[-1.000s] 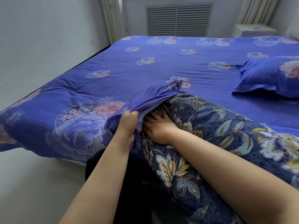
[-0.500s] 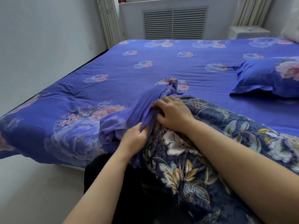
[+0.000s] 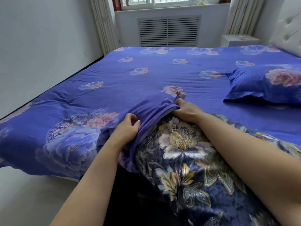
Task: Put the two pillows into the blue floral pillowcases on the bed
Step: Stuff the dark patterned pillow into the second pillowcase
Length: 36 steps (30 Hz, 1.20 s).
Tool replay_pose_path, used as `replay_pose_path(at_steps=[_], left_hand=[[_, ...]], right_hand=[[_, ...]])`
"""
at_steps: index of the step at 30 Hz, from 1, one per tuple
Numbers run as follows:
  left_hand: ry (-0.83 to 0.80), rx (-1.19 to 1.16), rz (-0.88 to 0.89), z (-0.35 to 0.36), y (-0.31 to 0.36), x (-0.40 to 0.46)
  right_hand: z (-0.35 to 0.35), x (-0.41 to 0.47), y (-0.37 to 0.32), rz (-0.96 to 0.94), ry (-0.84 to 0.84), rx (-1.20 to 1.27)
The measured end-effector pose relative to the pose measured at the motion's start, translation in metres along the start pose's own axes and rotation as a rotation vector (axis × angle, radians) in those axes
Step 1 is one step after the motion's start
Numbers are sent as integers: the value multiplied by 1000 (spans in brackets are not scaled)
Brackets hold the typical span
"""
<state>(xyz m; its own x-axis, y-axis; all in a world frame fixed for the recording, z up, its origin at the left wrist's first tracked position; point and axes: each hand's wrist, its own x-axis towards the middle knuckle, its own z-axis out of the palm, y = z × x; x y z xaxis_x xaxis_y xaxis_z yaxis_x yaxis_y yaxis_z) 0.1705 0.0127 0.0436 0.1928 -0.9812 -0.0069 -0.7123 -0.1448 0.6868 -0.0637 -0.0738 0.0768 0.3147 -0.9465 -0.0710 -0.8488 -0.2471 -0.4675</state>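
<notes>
A pillow (image 3: 184, 160) in dark navy fabric with gold and white flowers lies against my lap at the bed's near edge. An empty blue floral pillowcase (image 3: 151, 111) is bunched over its far end. My left hand (image 3: 126, 130) rests on the pillowcase's near edge, its fingers curled with a fold of cloth at the fingertips. Farther out, my right hand (image 3: 185, 110) grips the pillowcase's opening and lies on top of the pillow. A second pillow (image 3: 267, 85), inside a blue floral pillowcase, lies flat on the bed at the right.
The bed (image 3: 146, 75) is covered by a blue floral sheet and fills the middle of the view. A grey wall runs along its left side. Behind are a vent panel (image 3: 168, 31), curtains, a white nightstand (image 3: 239, 40) and a tufted headboard (image 3: 288, 30).
My right hand has slid farther out along the pillowcase's opening. My left hand has moved up and loosened its hold on the near edge. The camera has tilted upward, showing the window.
</notes>
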Motion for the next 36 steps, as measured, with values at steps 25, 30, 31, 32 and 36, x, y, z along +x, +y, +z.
replay_pose_path(at_steps=[25,30,31,32,36], left_hand=[[273,29,85,-42,68,112],[262,-55,55,-54,71,128],[260,-56,37,-55,66,130],[261,-56,10,-56,58,132],[254,-70,-141,-51,36,129]], right_hand=[[-33,-7,5,-271,351,526],[-51,-54,-44,-357,46,596],[-57,-65,-41,-365,-8,501],[-62,-77,-32,-374,-39,381],[-64,-108,15,-284,70,-34]])
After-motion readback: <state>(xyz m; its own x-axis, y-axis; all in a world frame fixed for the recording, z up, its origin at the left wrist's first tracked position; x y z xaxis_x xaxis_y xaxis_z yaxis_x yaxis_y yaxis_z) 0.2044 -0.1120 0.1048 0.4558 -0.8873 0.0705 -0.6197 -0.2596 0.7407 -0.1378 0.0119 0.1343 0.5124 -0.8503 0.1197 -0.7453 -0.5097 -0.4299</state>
